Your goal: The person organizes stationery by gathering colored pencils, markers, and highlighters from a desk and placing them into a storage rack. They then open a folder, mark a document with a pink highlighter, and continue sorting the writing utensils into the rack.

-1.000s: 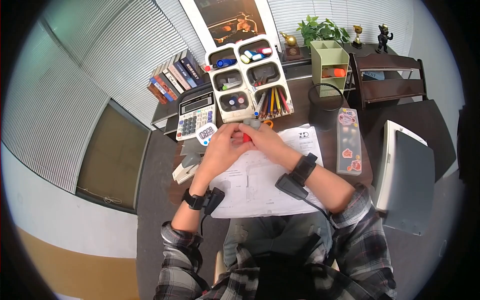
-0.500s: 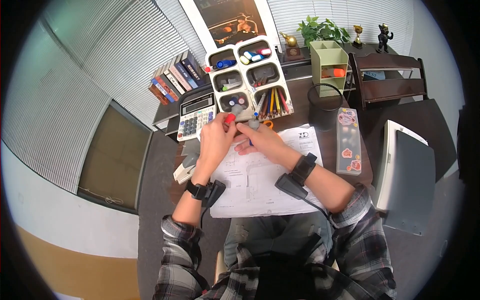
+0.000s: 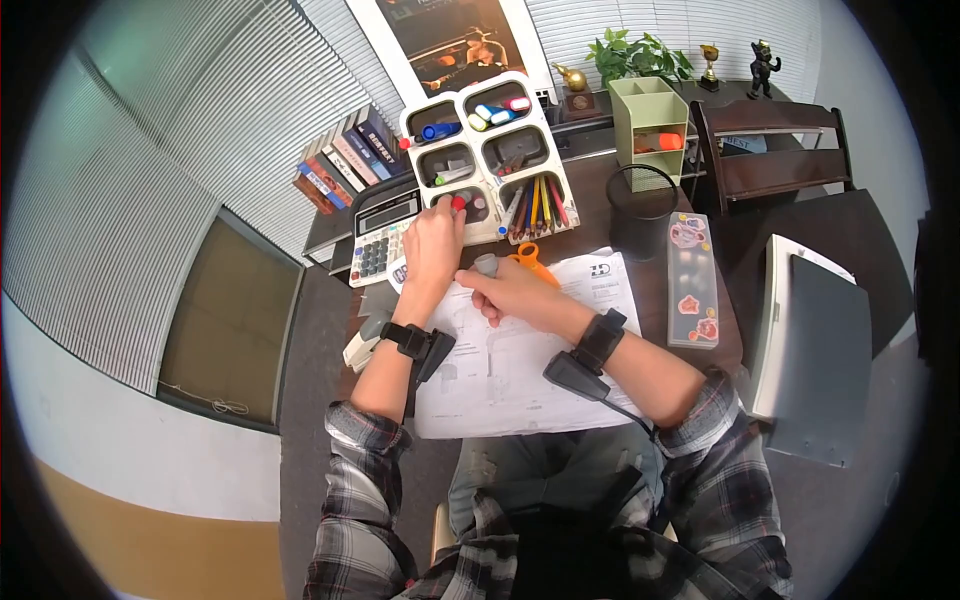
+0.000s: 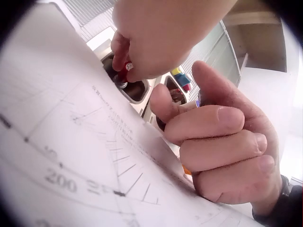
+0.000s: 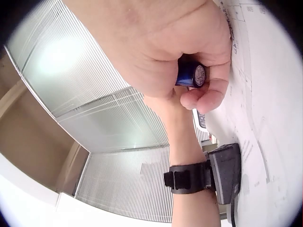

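Note:
My left hand [image 3: 432, 245] pinches a red stamp [image 4: 127, 71] at the lower-left compartment of the white desk organizer [image 3: 487, 234]. The stamp's red part [image 3: 458, 202] shows beside the fingertips in the head view, and other small stamps lie in that compartment. Over the printed sheet [image 3: 500, 375], my right hand [image 3: 525, 297] grips a blue stamp [image 5: 190, 74] with curled fingers. Its round patterned end faces out in the right wrist view; a grey top [image 3: 486, 264] pokes out above the hand. Orange-handled scissors [image 3: 532, 262] lie just beyond the right hand.
A calculator [image 3: 372, 255] and a stapler [image 3: 362, 345] are on the left. Colored pencils [image 3: 540, 205] and markers [image 3: 500, 113] fill other compartments. To the right stand a black mesh cup [image 3: 640, 225], a stickered pencil case [image 3: 693, 285] and a green holder [image 3: 650, 110].
The hands were together over the sheet; my left hand has moved away and up with the red stamp to the organizer's lower-left compartment. My right hand stays near the sheet with the blue stamp.

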{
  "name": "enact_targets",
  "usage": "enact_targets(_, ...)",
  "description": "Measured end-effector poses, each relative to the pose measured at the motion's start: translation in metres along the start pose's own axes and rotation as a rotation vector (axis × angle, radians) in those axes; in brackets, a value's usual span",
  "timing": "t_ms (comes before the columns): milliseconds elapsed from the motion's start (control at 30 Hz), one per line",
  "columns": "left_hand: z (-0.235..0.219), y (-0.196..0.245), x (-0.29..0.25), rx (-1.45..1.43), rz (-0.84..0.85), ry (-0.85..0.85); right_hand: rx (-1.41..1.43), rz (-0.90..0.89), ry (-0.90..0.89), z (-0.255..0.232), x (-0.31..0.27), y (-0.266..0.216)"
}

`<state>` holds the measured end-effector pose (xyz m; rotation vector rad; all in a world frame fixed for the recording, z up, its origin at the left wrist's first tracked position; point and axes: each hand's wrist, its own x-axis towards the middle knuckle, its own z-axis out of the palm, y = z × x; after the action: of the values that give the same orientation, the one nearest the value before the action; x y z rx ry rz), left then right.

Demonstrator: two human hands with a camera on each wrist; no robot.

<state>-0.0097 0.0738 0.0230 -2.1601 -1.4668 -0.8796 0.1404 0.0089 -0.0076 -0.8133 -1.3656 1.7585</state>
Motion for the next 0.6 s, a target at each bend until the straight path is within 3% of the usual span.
enact_targets(367, 0.005, 0.001, 0.005, -0.035, -0.114, -0.170, -0.038, -0.021, -0.045, -0.001, 0.002, 0.005)
enact_targets(600, 0.011, -0.004, 0.006, -0.026, -0.139, -0.116, -0.057, -0.004, -0.045, 0.000, -0.002, -0.002)
